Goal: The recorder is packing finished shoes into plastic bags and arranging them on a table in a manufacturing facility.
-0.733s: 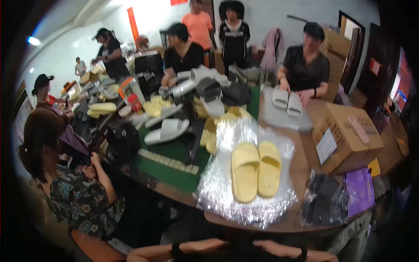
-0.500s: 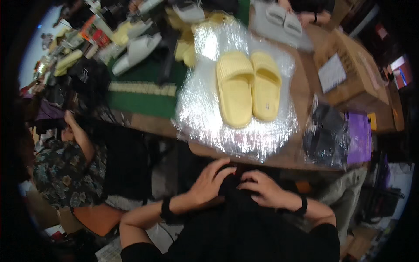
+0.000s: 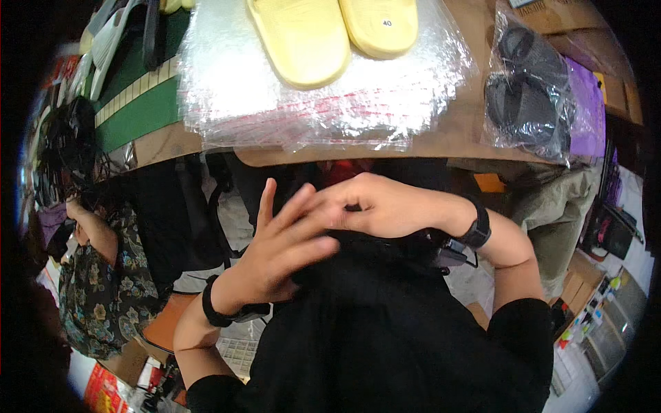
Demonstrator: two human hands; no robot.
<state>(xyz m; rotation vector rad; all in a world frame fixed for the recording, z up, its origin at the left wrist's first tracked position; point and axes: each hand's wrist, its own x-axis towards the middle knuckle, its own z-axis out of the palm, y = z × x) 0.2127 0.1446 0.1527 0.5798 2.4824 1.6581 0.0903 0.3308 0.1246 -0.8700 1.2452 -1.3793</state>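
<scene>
Left hand: your left hand [image 3: 286,244] is spread, fingers straight and fanned, grasping nothing; its fingertips overlap your right hand in front of your chest.
Right hand: your right hand [image 3: 382,203] is loosely curled, fingers bent inward against the black shirt [image 3: 385,337]; whether it pinches the fabric you cannot tell.
Wrists: each carries a dark band; the shirt is soft, matte cloth.
Slippers: the pale yellow slippers [image 3: 330,31] are smooth, rounded foam, lying side by side on the table, well apart from both hands.
Plastic bags: a stack of clear, crinkled, glossy plastic bags [image 3: 323,103] lies under the slippers, reaching the near table edge.
Table: brown board surface [image 3: 454,141], edge curved by the lens.
Bagged pair: dark slippers in a clear bag [image 3: 530,96] at your right, on a purple sheet.
</scene>
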